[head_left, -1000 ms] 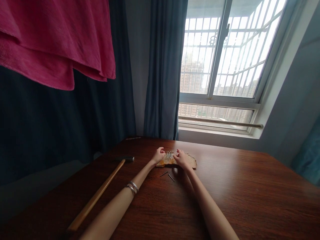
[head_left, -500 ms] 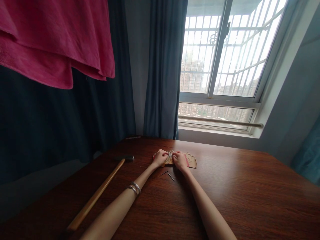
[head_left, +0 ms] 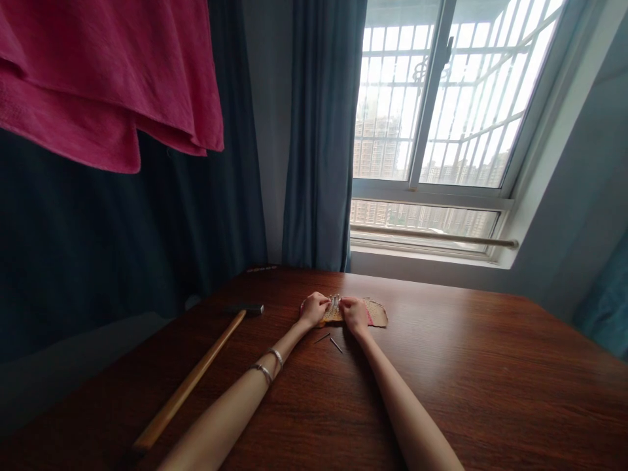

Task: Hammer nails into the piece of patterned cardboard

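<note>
A flat tan piece with dotted rows and pink and yellow patches (head_left: 377,314), shaped somewhat like an insole, lies on the table. Several thin metal nails (head_left: 335,303) stand upright at its middle. My left hand (head_left: 313,309) rests on its left part, fingers pinched at the nails. From the other side my right hand (head_left: 355,314) is closed too, its fingertips beside the same nails. What lies between the fingers of either hand is too small to make out. Two loose nails (head_left: 336,345) lie on the wood just in front of the piece.
A hammer (head_left: 196,376) with a wooden handle lies left of my left arm on the brown wooden table (head_left: 471,366). A pink cloth (head_left: 112,78) hangs at upper left. Dark curtains (head_left: 318,137) and a barred window (head_left: 436,111) stand behind the table.
My right fingertips have shifted slightly upward at the nails, and more of the nails shows between my hands. The bracelets on my left wrist have spread apart slightly.
</note>
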`<state>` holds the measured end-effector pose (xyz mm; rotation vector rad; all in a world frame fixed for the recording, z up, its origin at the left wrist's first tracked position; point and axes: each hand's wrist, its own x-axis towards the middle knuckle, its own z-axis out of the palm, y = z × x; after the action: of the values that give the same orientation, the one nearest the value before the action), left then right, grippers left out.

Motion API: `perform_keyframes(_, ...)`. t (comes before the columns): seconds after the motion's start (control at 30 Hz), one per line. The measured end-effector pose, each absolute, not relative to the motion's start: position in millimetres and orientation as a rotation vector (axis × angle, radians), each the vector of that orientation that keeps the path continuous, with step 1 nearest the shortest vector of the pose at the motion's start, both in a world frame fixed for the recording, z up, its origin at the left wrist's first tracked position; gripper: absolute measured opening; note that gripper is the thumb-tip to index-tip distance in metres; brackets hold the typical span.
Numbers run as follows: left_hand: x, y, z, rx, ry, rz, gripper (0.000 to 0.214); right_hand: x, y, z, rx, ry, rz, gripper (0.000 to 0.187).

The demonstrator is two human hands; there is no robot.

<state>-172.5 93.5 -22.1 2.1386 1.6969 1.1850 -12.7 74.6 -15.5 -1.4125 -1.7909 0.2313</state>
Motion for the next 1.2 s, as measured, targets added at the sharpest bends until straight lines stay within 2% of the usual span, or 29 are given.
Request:
perform_keyframes(0.33,-173.1,94.1,-14.3,1.959,1.636,1.274,0.021,-11.6,71.4,-9.0,-1.437,-1.714,0.339,0.03)
perform_keyframes(0.53,-174.6,95.5,-8.3,1.921,1.598,1.134,0.027,-14.0,67.6,12.4,-1.396,-1.72,0.516,0.038)
perform_keyframes(0.7,-190.0,91.8,25.8,2.064,1.518,0.937,0.027,-1.6,63.8,44.4,-1.354,-1.906,0.75,0.033)
perform_keyframes(0.77,-199.0,86.3,45.0,2.115,1.447,0.736,0.027,4.5,62.1,56.9,-1.339,-2.022,0.89,0.026)
perform_keyframes(0.9,-204.1,67.7,70.1,1.982,1.139,-0.035,0.029,4.2,54.0,67.6,-1.403,-2.283,1.234,0.011)
perform_keyframes(0.97,-197.2,58.6,72.2,1.917,1.059,-0.296,0.03,-2.9,48.7,64.9,-1.489,-2.378,1.374,0.007)
perform_keyframes(1.07,-181.7,50.2,68.0,1.871,1.069,-0.51,0.03,-15.2,43.4,56.8,-1.626,-2.45,1.505,0.012)
perform_keyframes(1.2,-168.6,45.5,64.5,1.895,1.158,-0.623,0.031,-22.7,42.4,49.4,-1.766,-2.428,1.532,0.019)
